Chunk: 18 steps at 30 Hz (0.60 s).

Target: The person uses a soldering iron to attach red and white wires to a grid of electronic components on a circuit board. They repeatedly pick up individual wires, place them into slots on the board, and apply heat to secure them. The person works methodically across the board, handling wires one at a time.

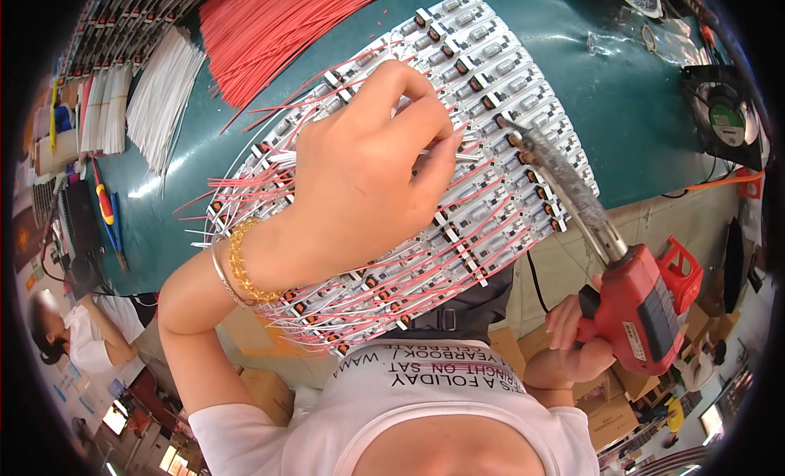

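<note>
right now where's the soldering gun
In the head view, the soldering gun is right of centre, in the right hand, its tip over the right part of the boards.

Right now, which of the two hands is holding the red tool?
The right hand, low at the right: it grips the red tool. The left hand, with a yellow bracelet at its wrist, is over the boards.

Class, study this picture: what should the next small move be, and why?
Probably ease the red soldering gun so its tip meets the circuit boards near the left hand. The right hand grips the gun with its tip over the boards, and the left hand seems closed around white wires nearby. Whether the tip touches is unclear.
</note>
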### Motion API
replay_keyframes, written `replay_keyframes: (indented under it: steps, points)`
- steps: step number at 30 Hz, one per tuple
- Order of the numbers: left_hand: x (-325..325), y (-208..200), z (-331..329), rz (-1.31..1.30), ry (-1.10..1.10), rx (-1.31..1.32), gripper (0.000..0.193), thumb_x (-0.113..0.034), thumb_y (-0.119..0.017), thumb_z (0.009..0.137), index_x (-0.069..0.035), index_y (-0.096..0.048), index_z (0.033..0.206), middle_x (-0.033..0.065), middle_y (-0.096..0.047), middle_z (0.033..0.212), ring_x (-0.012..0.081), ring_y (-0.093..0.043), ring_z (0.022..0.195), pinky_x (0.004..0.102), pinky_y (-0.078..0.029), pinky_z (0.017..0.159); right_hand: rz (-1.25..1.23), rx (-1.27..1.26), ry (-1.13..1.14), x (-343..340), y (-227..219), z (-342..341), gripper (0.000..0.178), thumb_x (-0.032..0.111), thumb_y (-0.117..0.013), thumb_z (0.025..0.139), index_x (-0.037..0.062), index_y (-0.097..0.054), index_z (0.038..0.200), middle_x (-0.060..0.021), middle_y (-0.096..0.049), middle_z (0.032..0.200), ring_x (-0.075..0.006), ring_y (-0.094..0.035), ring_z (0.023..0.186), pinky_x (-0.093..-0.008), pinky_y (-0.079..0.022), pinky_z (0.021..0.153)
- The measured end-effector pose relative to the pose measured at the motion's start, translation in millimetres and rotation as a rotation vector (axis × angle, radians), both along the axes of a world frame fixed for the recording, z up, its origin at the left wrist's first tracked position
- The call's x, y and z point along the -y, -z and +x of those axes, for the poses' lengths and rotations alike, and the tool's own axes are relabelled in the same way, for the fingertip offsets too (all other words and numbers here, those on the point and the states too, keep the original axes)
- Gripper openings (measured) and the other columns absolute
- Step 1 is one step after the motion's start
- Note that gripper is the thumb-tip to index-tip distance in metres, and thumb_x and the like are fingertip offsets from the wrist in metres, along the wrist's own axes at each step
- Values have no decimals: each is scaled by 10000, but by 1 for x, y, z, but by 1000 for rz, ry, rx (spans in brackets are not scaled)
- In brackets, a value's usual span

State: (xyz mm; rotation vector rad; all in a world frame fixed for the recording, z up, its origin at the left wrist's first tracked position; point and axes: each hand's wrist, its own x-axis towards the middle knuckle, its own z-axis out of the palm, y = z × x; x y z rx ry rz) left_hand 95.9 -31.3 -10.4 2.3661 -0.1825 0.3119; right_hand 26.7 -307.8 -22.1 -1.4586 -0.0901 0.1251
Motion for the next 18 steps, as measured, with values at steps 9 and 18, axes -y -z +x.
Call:
replay_keyframes:
  steps: [9,18]
  points:
    - [3,2,1,21,-8,20,102,34,-658,687,-9,-579,735,68,-548,814,150,-558,609,249,-452,492,-73,-154,118,-18,-12,-3,702,513,-619,793,-93,-429,1092,-13,-443,462,-113,-405,354,-238,-352,385]
    - [4,3,0,66,-38,80,116,21,-664,662,-24,-572,717,58,-553,806,155,-552,578,262,-457,491,-118,-35,-13,-18,-18,5,746,539,-602,795,-105,-426,1130,-2,-427,447,-99,-391,349,-230,-341,372]
